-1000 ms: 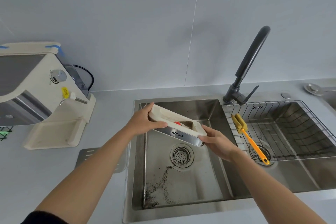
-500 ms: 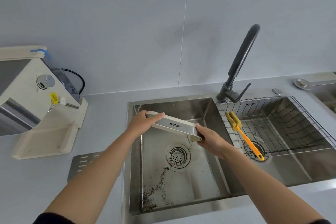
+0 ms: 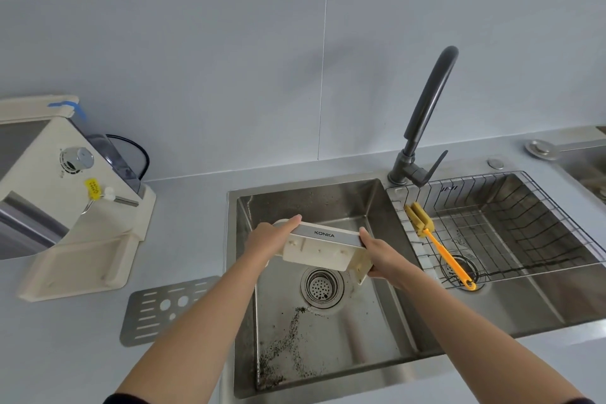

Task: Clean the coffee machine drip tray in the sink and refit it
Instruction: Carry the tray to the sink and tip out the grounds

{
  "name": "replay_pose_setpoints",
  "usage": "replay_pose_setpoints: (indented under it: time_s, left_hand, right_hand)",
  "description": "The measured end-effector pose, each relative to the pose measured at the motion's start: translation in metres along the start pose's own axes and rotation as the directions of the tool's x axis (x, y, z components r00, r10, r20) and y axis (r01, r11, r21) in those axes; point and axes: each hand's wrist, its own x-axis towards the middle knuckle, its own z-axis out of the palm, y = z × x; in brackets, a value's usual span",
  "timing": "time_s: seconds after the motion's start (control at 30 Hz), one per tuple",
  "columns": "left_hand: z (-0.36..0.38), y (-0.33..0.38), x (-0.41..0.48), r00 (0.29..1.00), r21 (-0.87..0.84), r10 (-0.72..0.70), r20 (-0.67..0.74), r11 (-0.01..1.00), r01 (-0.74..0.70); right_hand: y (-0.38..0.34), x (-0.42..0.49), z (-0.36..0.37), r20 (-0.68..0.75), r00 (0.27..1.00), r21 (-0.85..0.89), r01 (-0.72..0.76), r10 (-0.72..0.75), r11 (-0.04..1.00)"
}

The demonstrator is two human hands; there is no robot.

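The cream drip tray (image 3: 323,251) with a silver KONKA front strip is held over the left sink basin (image 3: 328,331), tipped so its underside faces me. My left hand (image 3: 267,239) grips its left end and my right hand (image 3: 382,252) grips its right end. Coffee grounds are scattered on the basin floor below, near the drain (image 3: 321,285). The cream coffee machine (image 3: 65,193) stands on the counter at the left, its base slot bare. The tray's metal grate (image 3: 164,308) lies flat on the counter beside the sink.
A black faucet (image 3: 423,128) rises between the two basins. The right basin holds a wire rack (image 3: 511,226) with a yellow-orange sponge brush (image 3: 436,243) leaning in it. A grey tiled wall runs behind the counter.
The tray has rotated from opening-up to tipped over, underside now toward me, while both hands kept hold. It sits slightly lower over the basin.
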Motion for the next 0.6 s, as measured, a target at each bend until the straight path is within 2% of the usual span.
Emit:
replay_pose_setpoints:
  time_s: [0.2,0.3,0.37,0.43,0.5,0.53,0.6]
  left_hand:
    - [-0.016,0.021,-0.002,0.988,-0.013,0.141,-0.057,0.990,-0.141]
    - [-0.025,0.026,-0.003,0.968,-0.067,0.224,-0.116,0.970,-0.233]
    - [-0.021,0.018,-0.004,0.964,-0.070,0.235,-0.127,0.967,-0.245]
    - [-0.009,-0.002,-0.003,0.981,-0.042,0.181,-0.071,0.982,-0.184]
    - [0.008,-0.025,-0.008,0.994,0.026,0.094,0.054,0.995,-0.095]
    - [0.015,-0.034,-0.012,0.993,0.059,0.052,0.103,0.997,-0.058]
    - [0.020,-0.038,-0.020,0.992,0.054,0.030,0.121,0.998,-0.037]
  right_hand:
    - [-0.033,-0.011,-0.013,-0.093,0.978,-0.056,0.180,-0.184,0.982]
    - [-0.043,-0.017,-0.019,-0.193,0.926,-0.123,0.304,-0.323,0.945]
    - [-0.036,-0.019,-0.015,-0.240,0.898,-0.201,0.325,-0.368,0.924]
    - [-0.014,-0.016,-0.002,-0.212,0.937,-0.196,0.239,-0.280,0.951]
    - [0.013,-0.012,0.011,-0.088,0.993,-0.147,0.069,-0.083,0.987]
    - [0.024,-0.010,0.015,-0.050,0.999,-0.157,-0.011,0.003,0.988]
    - [0.028,-0.010,0.016,-0.069,0.997,-0.190,-0.043,0.030,0.981]
